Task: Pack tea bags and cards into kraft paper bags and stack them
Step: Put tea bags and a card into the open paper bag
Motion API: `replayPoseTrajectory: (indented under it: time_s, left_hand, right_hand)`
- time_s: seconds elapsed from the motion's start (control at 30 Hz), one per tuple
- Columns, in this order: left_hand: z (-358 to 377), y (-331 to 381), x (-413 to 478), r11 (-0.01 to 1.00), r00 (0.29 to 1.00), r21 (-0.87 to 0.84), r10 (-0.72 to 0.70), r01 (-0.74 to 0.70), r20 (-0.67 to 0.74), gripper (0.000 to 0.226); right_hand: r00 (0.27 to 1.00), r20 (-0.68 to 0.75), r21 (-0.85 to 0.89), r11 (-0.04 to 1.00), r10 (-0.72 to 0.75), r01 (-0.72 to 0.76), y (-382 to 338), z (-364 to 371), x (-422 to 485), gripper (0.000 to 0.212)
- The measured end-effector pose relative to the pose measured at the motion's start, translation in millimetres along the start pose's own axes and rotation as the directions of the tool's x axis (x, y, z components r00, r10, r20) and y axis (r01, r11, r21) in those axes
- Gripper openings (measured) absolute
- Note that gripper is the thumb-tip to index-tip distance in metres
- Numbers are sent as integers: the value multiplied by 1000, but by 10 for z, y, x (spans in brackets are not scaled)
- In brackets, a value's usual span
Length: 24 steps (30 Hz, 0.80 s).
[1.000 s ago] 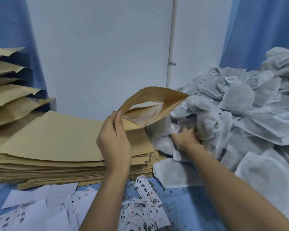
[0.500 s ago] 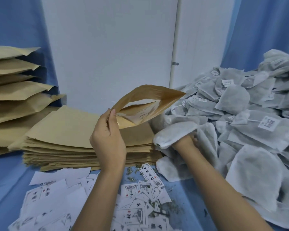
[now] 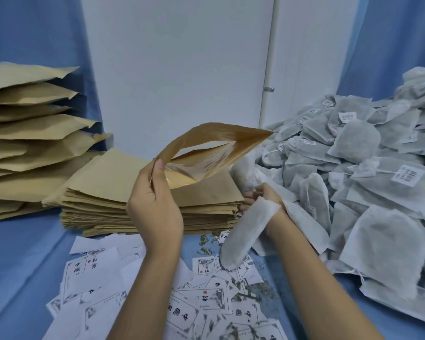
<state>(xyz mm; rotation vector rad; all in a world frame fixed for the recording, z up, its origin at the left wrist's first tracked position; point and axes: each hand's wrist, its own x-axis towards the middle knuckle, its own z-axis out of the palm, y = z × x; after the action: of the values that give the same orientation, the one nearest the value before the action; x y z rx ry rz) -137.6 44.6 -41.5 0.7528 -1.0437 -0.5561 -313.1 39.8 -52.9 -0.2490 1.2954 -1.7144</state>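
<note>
My left hand (image 3: 155, 207) pinches the near corner of a kraft paper bag (image 3: 214, 143) and holds it up with its mouth spread wide; a white card shows inside. My right hand (image 3: 263, 197) grips a long white tea bag (image 3: 245, 231), which hangs down over my wrist just right of the open bag. A big heap of grey tea bags (image 3: 368, 173) fills the right side. Flat empty kraft bags (image 3: 123, 187) lie in a stack behind my left hand. Printed cards (image 3: 201, 305) are scattered on the blue cloth in front.
Filled kraft bags (image 3: 30, 133) are piled high at the far left. A white wall panel (image 3: 177, 65) with a thin pipe (image 3: 268, 69) stands behind, blue curtains to both sides. Loose tea bits (image 3: 248, 293) lie among the cards.
My right hand has pulled one tea bag out of the heap and swung it down so it hangs over my wrist. The open kraft bag stays held up in my left hand.
</note>
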Motion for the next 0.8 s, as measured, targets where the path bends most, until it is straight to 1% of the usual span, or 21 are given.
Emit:
replayPoseTrajectory:
  time_s: [0.07,0.13,0.2,0.23,0.27,0.33,0.4,0.43,0.47,0.5,0.53,0.6,0.7,0.77,0.8]
  left_hand:
    - [-1,-13,-4,1000,1000,-6,0,0,-2,28]
    - [-1,-20,-7,1000,1000,-1,0,0,0,28]
    - [1,-26,-6,1000,1000,-2,-2,2,1,28]
    - [3,-27,-7,1000,1000,-4,-3,3,2,28]
    - [4,-26,-7,1000,1000,-3,-2,2,3,27]
    - [4,-27,-15,1000,1000,4,7,-7,10,28]
    - [2,-27,-32,1000,1000,17,15,-15,21,28]
    - [2,-26,-40,1000,1000,22,15,-16,25,27]
    - [2,-27,-44,1000,1000,25,14,-15,27,27]
    - [5,-28,-44,1000,1000,25,12,-12,27,27]
    - [7,-30,-40,1000,1000,22,9,-9,25,27]
    - [9,-34,-25,1000,1000,11,4,-5,13,29]
    - [5,-36,-6,1000,1000,11,7,-7,-9,32]
    - [-2,-40,0,1000,1000,16,9,-9,-15,33]
    - [-4,-45,-1,1000,1000,17,10,-9,-17,33]
  right_hand:
    - [998,56,-83,996,31,-26,-64,-36,-35,33]
    - [989,145,-234,972,42,-7,-139,-131,-44,38]
    - [966,249,-432,901,71,45,-163,-264,-32,32]
    - [958,267,-551,833,108,60,-172,-303,-40,32]
    - [952,267,-667,742,152,69,-192,-323,-58,33]
    - [942,253,-820,566,222,87,-205,-304,-134,34]
    - [920,290,-882,447,263,150,-201,-300,-161,34]
    - [914,306,-900,395,266,186,-205,-320,-154,41]
    - [911,318,-906,368,264,210,-219,-346,-151,50]
    - [905,334,-899,377,263,222,-234,-374,-146,56]
    - [895,359,-877,422,265,227,-259,-397,-159,58]
    - [874,424,-800,551,237,239,-319,-431,-168,53]
    - [853,518,-645,680,55,348,-389,-454,-171,46]
    - [856,512,-528,760,-71,378,-397,-452,-152,48]
    - [872,475,-464,807,-121,365,-387,-454,-119,47]
